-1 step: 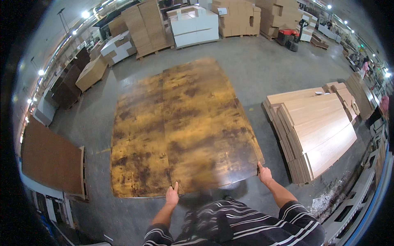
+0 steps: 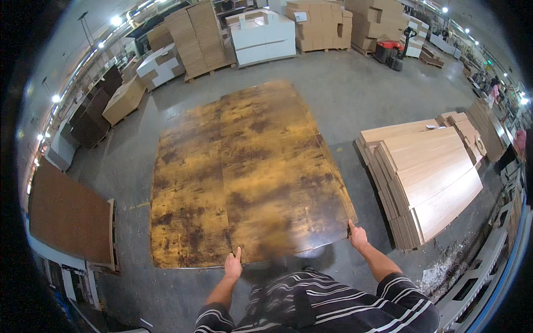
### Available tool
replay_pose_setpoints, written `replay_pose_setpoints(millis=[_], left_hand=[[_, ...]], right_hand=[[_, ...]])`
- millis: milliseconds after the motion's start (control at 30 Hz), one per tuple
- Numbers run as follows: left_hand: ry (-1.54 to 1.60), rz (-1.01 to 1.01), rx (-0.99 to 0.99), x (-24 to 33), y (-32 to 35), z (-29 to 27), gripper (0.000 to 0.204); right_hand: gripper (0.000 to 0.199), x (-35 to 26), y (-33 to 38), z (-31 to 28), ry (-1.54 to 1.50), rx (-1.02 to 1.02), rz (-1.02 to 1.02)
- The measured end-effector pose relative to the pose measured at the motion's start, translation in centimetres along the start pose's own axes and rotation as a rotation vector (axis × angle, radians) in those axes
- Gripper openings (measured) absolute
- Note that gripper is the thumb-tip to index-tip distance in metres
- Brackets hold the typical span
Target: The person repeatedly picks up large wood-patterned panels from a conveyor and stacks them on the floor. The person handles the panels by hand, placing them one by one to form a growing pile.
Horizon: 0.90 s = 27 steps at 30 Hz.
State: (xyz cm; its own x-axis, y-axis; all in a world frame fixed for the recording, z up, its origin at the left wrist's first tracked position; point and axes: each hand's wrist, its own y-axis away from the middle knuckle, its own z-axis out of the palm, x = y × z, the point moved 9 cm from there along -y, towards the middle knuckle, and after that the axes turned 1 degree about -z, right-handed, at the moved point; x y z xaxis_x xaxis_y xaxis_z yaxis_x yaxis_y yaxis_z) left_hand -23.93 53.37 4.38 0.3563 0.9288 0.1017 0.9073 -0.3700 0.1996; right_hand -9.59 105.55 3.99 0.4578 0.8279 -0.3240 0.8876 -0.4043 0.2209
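Nothing has shifted since before, we still grip the near edge of the right board point(image 2: 277, 183), left hand point(image 2: 233, 266) and right hand point(image 2: 357, 237) clasped on it, long axis running near to far, beside the left board point(image 2: 189, 194), plank stack point(image 2: 427, 177) right

a large board point(image 2: 250, 177) is held at its near edge, the left hand point(image 2: 232, 266) at one corner, the right hand point(image 2: 357, 236) at the other. a second panel point(image 2: 186, 200) lies beside it on the left, perhaps overlapped. stacked planks point(image 2: 427, 177) are set to the right, cartons point(image 2: 322, 25) behind.
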Motion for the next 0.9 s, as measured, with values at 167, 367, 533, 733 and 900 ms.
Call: replay_pose_setpoints(millis=[167, 367, 533, 733, 900], left_hand=[[0.018, -0.11, -0.02, 0.1, 0.1, -0.3, 0.075], [-0.101, 0.027, 0.123, 6.6, 2.3, -3.2, 0.076], [0.31, 0.508, -0.176, 16.2, 7.8, 0.2, 0.042], [0.255, 0.445, -0.573, 14.5, 6.5, 9.9, 0.036], [0.011, 0.462, -0.668, 10.7, 4.3, 12.2, 0.039]], right_hand=[[0.065, -0.1, 0.0, 0.0, -0.001, 0.038, 0.032], [0.078, -0.4, 5.4, 0.9, -0.312, 0.322, 0.093], [0.074, 5.2, 16.5, 13.4, -0.359, -0.111, 0.437], [0.05, 7.3, 34.3, 24.3, -0.194, -0.481, 0.522], [0.051, 5.8, 43.9, 26.9, -0.355, -0.254, 0.862]])
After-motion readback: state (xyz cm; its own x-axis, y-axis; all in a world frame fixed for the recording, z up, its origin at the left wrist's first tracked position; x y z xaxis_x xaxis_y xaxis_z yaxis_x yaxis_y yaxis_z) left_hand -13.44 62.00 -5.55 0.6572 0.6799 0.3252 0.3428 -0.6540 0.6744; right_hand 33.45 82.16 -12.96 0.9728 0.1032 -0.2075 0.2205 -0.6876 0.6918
